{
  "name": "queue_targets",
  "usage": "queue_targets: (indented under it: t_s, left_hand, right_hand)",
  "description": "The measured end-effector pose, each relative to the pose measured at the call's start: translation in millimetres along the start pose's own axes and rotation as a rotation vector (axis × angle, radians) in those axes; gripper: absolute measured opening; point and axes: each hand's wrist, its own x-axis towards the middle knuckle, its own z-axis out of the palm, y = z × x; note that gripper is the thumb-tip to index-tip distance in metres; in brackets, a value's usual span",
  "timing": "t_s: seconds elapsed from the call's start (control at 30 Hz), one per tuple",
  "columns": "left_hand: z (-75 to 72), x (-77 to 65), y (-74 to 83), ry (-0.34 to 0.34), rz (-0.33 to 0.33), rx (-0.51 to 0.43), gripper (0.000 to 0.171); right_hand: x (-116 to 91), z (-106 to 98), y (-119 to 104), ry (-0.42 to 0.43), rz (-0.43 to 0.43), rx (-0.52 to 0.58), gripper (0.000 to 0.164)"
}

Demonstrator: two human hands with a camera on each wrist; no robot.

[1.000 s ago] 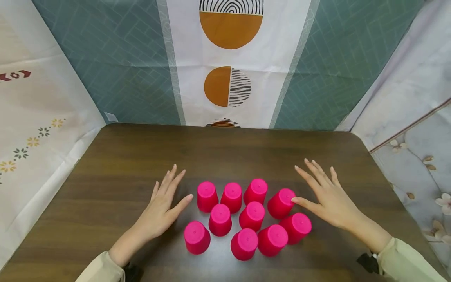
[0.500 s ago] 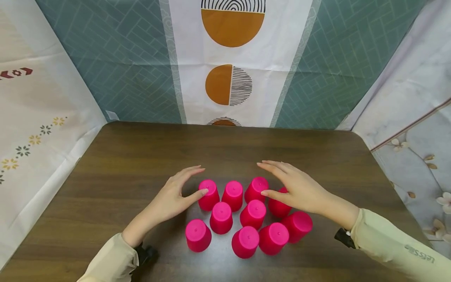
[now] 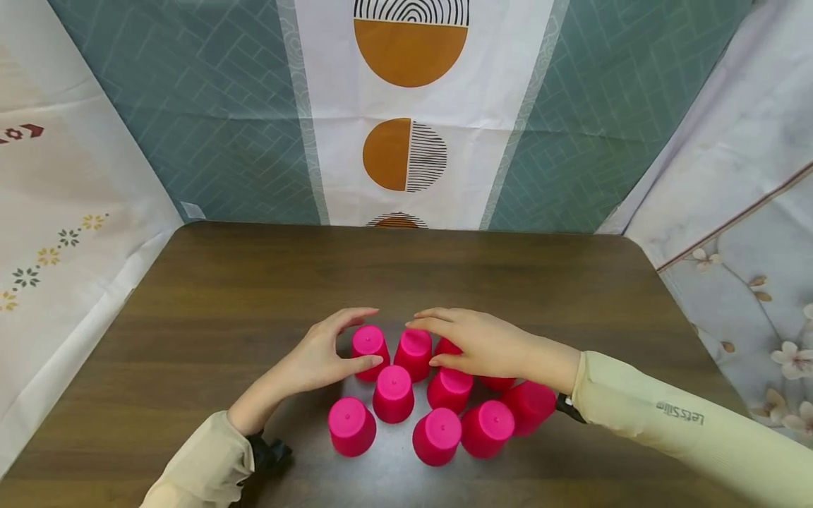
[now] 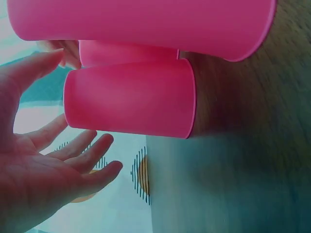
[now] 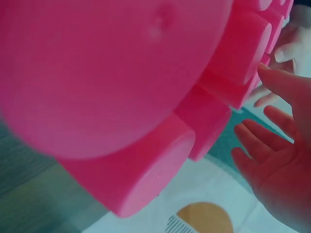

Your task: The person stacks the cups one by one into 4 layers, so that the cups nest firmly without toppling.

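Observation:
Several pink cups stand upside down in a loose cluster on the brown table (image 3: 273, 261). My left hand (image 3: 324, 360) curves loosely around the back-left cup (image 3: 370, 342), its thumb in front and fingers behind. In the left wrist view, gaps show between that hand's fingers and the nearby cup (image 4: 129, 99). My right hand (image 3: 489, 343) hovers over the right part of the cluster, fingertips by the back-middle cup (image 3: 414, 353). It hides much of the cups beneath it. The right wrist view shows its fingers spread, with nothing held, beside a row of cups (image 5: 238, 46).
Nearer the front stand a front-left cup (image 3: 351, 427), a front-middle cup (image 3: 437, 436) and a right-hand cup (image 3: 530, 408), which leans in appearance. A patterned cloth (image 3: 241, 162) hangs behind the table's far edge, with pale cloths at both sides.
Both hands have come inward from either side of the cups. The right hand has moved left across the cluster; the left hand has moved to the back-left cup. The cups keep their places.

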Motion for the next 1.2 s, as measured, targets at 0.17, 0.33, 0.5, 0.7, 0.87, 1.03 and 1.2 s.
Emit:
queue_targets:
  t_s: [0.17, 0.33, 0.5, 0.7, 0.87, 1.03, 1.2]
  left_hand:
    - [0.3, 2.2, -1.1, -0.009, 0.017, 0.046, 0.071]
    - [1.8, 4.0, -0.9, -0.029, 0.003, 0.062, 0.067]
    - [2.6, 5.3, -2.7, -0.036, -0.008, 0.036, 0.064]
    - [1.1, 7.2, -5.9, -0.023, -0.045, -0.034, 0.059]
    - [0.4, 13.7, -8.2, 0.028, -0.067, -0.063, 0.055]
    - [0.8, 25.0, -12.0, 0.093, -0.044, -0.061, 0.053]
    - [-1.9, 38.8, -13.9, 0.154, -0.056, -0.043, 0.053]
  right_hand:
    - [7.6, 3.1, -3.2, -0.036, -0.063, -0.098, 0.070]
    - [12.9, 7.8, -5.6, -0.038, -0.092, -0.136, 0.068]
    - [15.4, 10.3, -8.1, -0.036, -0.055, -0.074, 0.061]
    - [17.2, 13.0, -11.0, -0.056, -0.005, 0.003, 0.055]
    - [23.1, 9.2, -10.1, -0.072, 0.020, 0.041, 0.053]
    - [27.2, 3.9, -9.6, -0.109, 0.016, 0.012, 0.052]
    - [30.0, 0.7, -13.1, -0.129, -0.004, -0.041, 0.053]
